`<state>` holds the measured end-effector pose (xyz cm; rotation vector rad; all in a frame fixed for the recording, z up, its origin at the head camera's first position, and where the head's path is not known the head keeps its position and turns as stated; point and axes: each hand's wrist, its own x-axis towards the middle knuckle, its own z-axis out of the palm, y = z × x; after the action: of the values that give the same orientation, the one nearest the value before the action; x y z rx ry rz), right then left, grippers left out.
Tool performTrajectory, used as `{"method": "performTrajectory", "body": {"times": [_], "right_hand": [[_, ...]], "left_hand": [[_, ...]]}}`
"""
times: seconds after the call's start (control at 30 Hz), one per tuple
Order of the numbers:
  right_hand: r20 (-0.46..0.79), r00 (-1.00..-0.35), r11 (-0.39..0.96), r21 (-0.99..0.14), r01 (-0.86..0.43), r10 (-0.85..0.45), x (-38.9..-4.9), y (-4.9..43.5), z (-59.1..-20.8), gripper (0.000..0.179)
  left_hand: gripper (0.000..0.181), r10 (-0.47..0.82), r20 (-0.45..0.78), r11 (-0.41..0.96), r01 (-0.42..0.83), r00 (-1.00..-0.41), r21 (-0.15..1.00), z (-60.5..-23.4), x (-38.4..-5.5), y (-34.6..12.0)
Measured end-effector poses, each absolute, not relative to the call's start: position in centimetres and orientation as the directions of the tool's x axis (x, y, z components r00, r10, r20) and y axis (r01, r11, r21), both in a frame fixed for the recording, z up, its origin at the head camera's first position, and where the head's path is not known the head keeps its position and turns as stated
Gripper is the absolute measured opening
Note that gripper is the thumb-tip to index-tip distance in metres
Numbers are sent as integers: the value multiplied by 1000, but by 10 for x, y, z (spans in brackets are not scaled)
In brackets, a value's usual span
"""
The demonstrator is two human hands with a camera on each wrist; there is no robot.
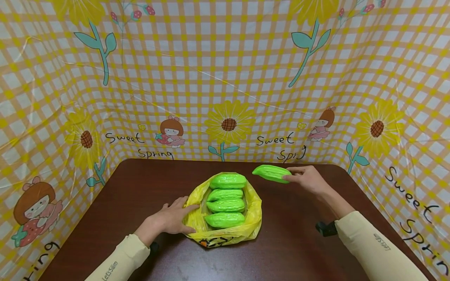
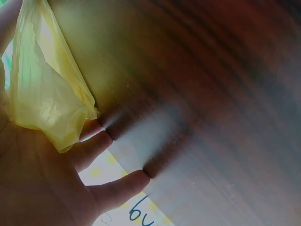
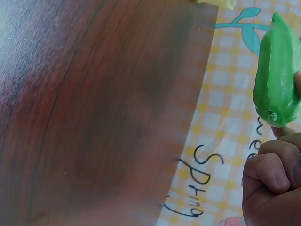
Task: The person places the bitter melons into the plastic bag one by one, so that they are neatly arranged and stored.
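Observation:
A green ridged bitter melon [image 1: 271,173] is held up by its blunt end in my right hand [image 1: 308,179], right of the bag and above the table. In the right wrist view its pointed tip faces up, and the lower fingers [image 3: 269,172] are curled. Several more bitter melons [image 1: 226,205] lie in a column inside a yellow plastic bag [image 1: 254,198] with its mouth spread wide. At the bag's left rim rests my left hand [image 1: 168,218], fingers spread, index finger and thumb over the plastic. The left wrist view shows its other fingers [image 2: 124,186] straight, tips on the tabletop.
The dark brown wooden table [image 1: 291,242] carries the bag near its middle. A checked sunflower cloth [image 1: 228,78] hangs around the back and both sides, meeting the table at its far edge. Dark wrist-worn pieces [image 1: 326,229] sit under the sleeves.

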<state>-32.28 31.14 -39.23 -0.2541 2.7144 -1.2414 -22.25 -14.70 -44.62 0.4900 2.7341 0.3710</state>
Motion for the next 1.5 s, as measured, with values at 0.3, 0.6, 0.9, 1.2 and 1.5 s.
{"method": "performTrajectory", "body": {"times": [0.3,0.6,0.9,1.2,1.5], "right_hand": [[-18,-968,645,-748,-153,-250,-316,296,-384,71],[23,-955,630,-747,-214,-297,-309,278,-380,63],[46,-942,612,-749,-253,-333,-307,259,-382,54],[41,-922,567,-778,-272,-386,-306,241,-390,51],[34,-912,558,-781,-280,-409,-304,222,-399,48]], "left_hand": [[79,372,-279,907,284,-885,311,-447,-222,-147],[80,377,-275,904,286,-884,318,-445,-221,-148],[80,370,-278,909,284,-887,305,-446,-223,-149],[80,368,-282,911,284,-886,300,-443,-221,-147],[79,389,-276,902,303,-879,308,-444,-222,-149]]}}
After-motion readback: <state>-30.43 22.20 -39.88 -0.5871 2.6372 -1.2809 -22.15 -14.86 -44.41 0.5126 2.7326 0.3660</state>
